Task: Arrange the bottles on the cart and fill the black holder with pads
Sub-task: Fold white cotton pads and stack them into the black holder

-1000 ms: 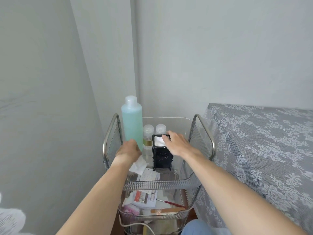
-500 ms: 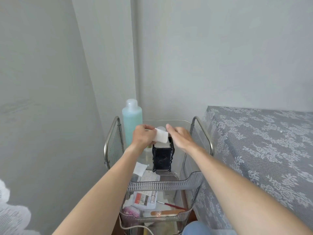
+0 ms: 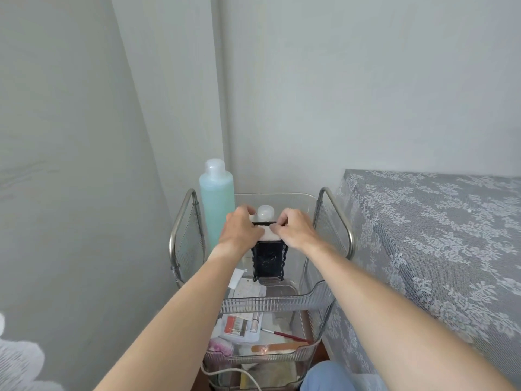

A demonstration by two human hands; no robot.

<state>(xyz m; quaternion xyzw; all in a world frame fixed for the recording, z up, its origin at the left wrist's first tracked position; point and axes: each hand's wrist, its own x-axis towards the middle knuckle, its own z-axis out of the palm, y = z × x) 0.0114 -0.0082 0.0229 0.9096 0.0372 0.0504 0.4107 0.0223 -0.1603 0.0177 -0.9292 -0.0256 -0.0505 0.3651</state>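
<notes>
A black holder stands upright in the clear top tray of the cart. White pads sit at the holder's top opening. My left hand and my right hand pinch the pads from either side, fingertips touching the stack above the holder. A tall bottle of blue-green liquid stands at the tray's back left. Behind the holder a small bottle's white cap shows; the rest of it is hidden by my hands.
A loose white pad and a flat packet lie on the tray floor at the front left. The lower tray holds a box, a red brush and a nail file. Metal handles flank the cart. A lace-covered table is on the right.
My left hand brought a pad up from the tray floor, both hands took it above the holder, and they have now lowered it onto the holder's top.
</notes>
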